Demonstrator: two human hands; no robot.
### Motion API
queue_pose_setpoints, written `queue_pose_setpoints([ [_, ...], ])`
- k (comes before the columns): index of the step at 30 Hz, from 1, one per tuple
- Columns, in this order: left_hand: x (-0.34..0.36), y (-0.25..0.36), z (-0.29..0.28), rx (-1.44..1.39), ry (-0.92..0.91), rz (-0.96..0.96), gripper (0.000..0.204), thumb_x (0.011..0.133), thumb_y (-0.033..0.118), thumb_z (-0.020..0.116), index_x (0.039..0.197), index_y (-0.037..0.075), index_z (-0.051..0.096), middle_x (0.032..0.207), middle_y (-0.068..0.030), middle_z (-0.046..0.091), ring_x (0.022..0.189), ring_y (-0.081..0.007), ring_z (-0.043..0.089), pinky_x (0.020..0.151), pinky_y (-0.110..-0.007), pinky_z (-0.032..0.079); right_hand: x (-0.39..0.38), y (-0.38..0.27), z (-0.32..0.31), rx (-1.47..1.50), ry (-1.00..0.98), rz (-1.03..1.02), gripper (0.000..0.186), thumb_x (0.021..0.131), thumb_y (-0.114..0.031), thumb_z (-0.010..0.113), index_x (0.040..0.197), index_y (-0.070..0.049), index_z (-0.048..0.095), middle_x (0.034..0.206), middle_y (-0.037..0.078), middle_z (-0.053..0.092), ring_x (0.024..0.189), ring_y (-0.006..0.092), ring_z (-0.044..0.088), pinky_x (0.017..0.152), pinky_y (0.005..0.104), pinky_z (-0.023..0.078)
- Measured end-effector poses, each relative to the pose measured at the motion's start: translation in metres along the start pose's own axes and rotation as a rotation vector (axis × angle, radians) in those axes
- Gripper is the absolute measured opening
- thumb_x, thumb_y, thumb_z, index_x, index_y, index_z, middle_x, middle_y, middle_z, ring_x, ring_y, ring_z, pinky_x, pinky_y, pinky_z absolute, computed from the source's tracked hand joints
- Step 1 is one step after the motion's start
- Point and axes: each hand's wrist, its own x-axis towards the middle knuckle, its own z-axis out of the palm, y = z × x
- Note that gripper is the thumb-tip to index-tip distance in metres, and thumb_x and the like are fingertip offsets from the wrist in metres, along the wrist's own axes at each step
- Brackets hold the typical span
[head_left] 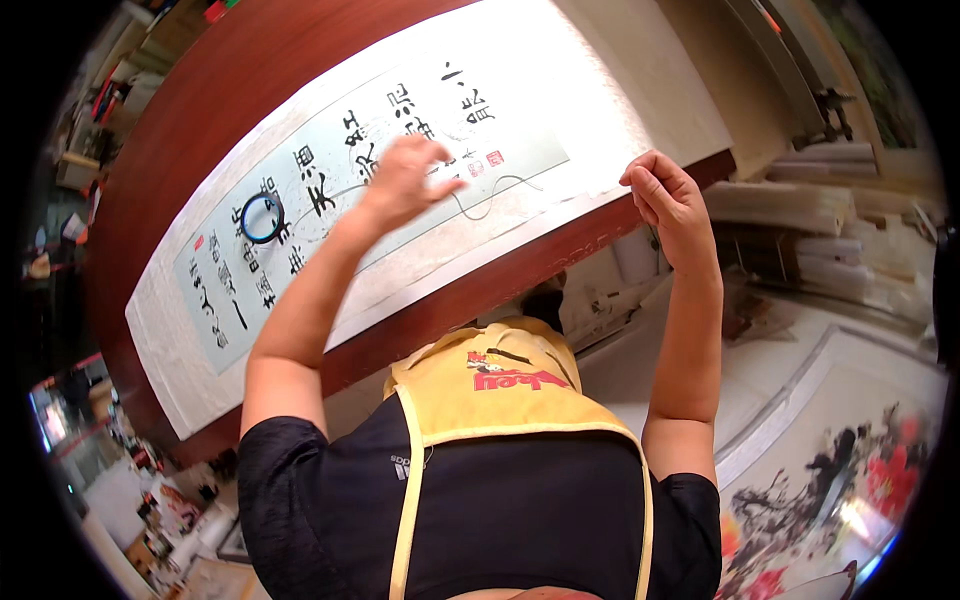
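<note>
A calligraphy scroll (205, 275) with black brush characters and red seals lies on white backing paper (165, 350). My left hand (405, 180), slightly blurred, hovers over its middle, thumb and fingers apart, holding nothing visible. My right hand (660, 200) is pinched at the paper's right side, near the front edge; what lies between the fingertips is too small to make out. A thin dark cord (480, 215) curves across the scroll between my hands. A black-and-blue ring (262, 195), perhaps a tape roll, rests on the characters at the left.
The reddish wooden table (175, 120) has a front edge along my body. Stacked paper rolls (800, 205) stand at the right, above a floral ink painting (880, 480). Cluttered small items (175, 500) lie at the lower left. A yellow apron (500, 405) covers my front.
</note>
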Motion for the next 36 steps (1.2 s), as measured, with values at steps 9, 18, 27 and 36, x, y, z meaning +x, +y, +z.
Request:
queue_pose_setpoints([
  [9,0.059,0.040,0.151,0.029,0.131,-0.151,0.016,0.077,0.016,0.077,0.087,0.014,0.065,0.098,-0.0119,0.054,0.098,-0.0326,0.050,0.088,-0.044,0.041,-0.004,0.075,-0.136,0.000,0.074,0.194,0.015,0.101,-0.024,0.062,0.099,-0.009,0.066,0.080,-0.006,0.057,0.064,0.0004,0.044,0.058,0.0168,0.034],
  [18,0.056,0.055,0.122,-0.670,0.245,-0.371,0.008,0.097,0.012,0.062,0.096,0.008,0.055,0.094,-0.0045,0.062,0.094,-0.0169,0.057,0.087,-0.032,0.044,0.016,0.295,-0.340,0.121,0.732,0.357,0.019,0.102,-0.023,0.056,0.109,-0.008,0.065,0.085,0.000,0.063,0.074,0.0103,0.055,0.064,0.0289,0.044],
  [27,0.036,0.127,0.084,-1.018,0.424,-0.704,0.022,0.100,0.013,0.062,0.117,0.004,0.053,0.085,-0.0060,0.066,0.077,-0.0101,0.057,0.076,-0.024,0.046,0.150,0.380,-0.375,-0.522,0.693,0.321,0.018,0.103,-0.019,0.051,0.110,-0.006,0.062,0.085,0.003,0.061,0.068,0.0103,0.052,0.060,0.0269,0.044],
  [36,0.038,0.130,0.096,-1.096,0.380,-0.834,0.015,0.098,0.013,0.064,0.108,0.004,0.056,0.090,-0.0098,0.073,0.078,-0.0110,0.061,0.078,-0.026,0.049,0.160,0.382,-0.377,-0.396,0.679,0.336,0.018,0.102,-0.016,0.050,0.110,-0.005,0.061,0.086,0.003,0.060,0.065,0.0097,0.050,0.056,0.0243,0.042],
])
